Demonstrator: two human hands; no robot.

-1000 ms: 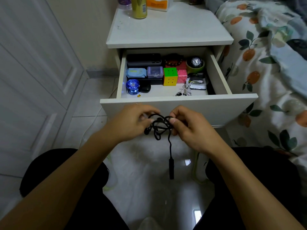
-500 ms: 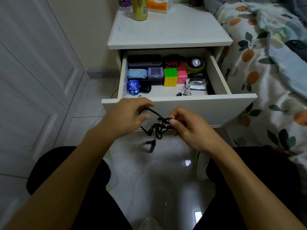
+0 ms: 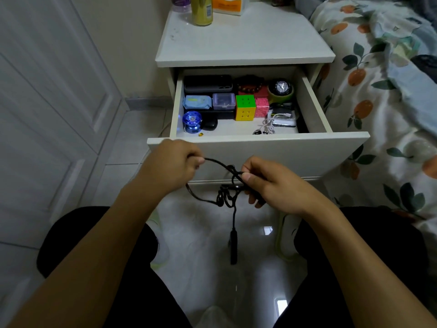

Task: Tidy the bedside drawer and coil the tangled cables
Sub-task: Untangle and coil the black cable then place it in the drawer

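Left of centre: left hand [image 3: 170, 165], fingers curled round one run of the black cable [image 3: 227, 197], which it grips just below the drawer front. Since half a second ago this hand has drawn leftward and the strand between the hands now runs as a taut arc, where a second ago both hands were bunched on one clump — judged: the knot is being teased open, not yet coiled. Centre: remaining tangle of loops hanging under the hands; one tail with its plug end dangles straight down again, lower middle of the frame, after swinging up short. Right of centre: right hand [image 3: 272, 185], thumb and fingers pinching the cable at the knot. Upper middle: open drawer [image 3: 260, 147], contents arranged in rows — a loose white cable [image 3: 268, 125] at its front right is untouched and likely next.
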